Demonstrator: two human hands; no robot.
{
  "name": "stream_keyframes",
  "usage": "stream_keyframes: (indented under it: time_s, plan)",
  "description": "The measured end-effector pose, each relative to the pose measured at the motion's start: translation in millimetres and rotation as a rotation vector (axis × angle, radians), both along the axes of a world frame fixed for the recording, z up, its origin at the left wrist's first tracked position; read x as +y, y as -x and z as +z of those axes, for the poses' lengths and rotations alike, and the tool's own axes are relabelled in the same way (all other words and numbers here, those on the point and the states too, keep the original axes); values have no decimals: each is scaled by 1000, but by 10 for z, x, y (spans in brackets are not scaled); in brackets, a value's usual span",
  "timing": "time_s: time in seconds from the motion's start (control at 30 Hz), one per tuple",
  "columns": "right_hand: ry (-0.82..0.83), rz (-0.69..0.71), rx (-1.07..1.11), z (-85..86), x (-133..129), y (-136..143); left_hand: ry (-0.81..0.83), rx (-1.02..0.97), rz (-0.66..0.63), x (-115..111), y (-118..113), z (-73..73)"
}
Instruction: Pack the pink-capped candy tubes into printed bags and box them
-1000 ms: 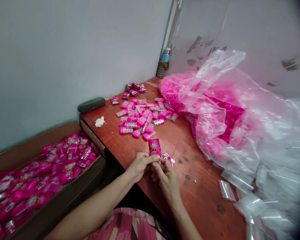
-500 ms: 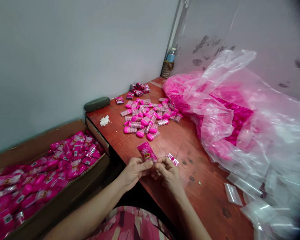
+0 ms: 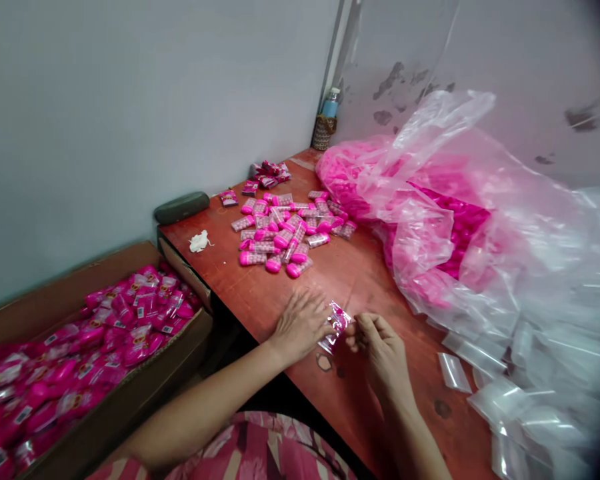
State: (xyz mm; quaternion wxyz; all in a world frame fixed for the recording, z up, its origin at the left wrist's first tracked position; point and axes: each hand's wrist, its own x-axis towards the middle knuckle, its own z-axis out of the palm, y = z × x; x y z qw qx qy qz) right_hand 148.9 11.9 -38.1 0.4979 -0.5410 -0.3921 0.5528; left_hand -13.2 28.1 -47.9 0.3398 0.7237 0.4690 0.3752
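My left hand (image 3: 303,325) lies flat on the red table with its fingers apart, their tips touching the left side of a small shiny packet (image 3: 339,319). This packet is clear plastic with pink print and lies on the table between my hands. At its right edge, my right hand (image 3: 380,343) has thumb and fingers pinched together on it. Whatever lies under my left palm is hidden. Beyond my hands is a loose pile of small clear tubes with pink caps (image 3: 295,233), filled with small round pieces.
An open cardboard box (image 3: 180,347) of filled pink packets stands at left. A large plastic bag (image 3: 420,227) of pink items covers the table's right side, with clear sleeves (image 3: 455,372) before it. Behind are pink printed pieces (image 3: 270,175), a dark case (image 3: 181,208) and a bottle (image 3: 331,103).
The pink printed piece that both hands held up is out of sight. My left hand has moved right and flattened on the table; my right hand has shifted right, to the shiny packet's edge.
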Motion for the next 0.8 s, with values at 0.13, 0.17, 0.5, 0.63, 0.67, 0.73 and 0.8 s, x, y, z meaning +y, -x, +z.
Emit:
stream_keyframes:
  time_s: [0.13,0.17,0.5,0.63,0.67,0.73,0.8]
  plan:
    - [10,-6,-72,-5,-49,-98,-59,133,14,48,-126,-162]
    - [6,-3,-95,-11,-51,-111,-74,134,24,43,-122,-186]
    - [-95,-44,-88,-108,91,93,-181,-6,94,-39,-124,-121]
    - [-64,49,29,-8,173,177,120,-299,172,-76,-46,-24]
    - [-52,110,22,20,197,186,245,-384,172,-78,-6,-4]
    - [-29,289,-21,64,263,204,481,-548,130,-74,85,16]
    - [-65,465,-146,87,378,233,643,-677,107,-72,175,9]
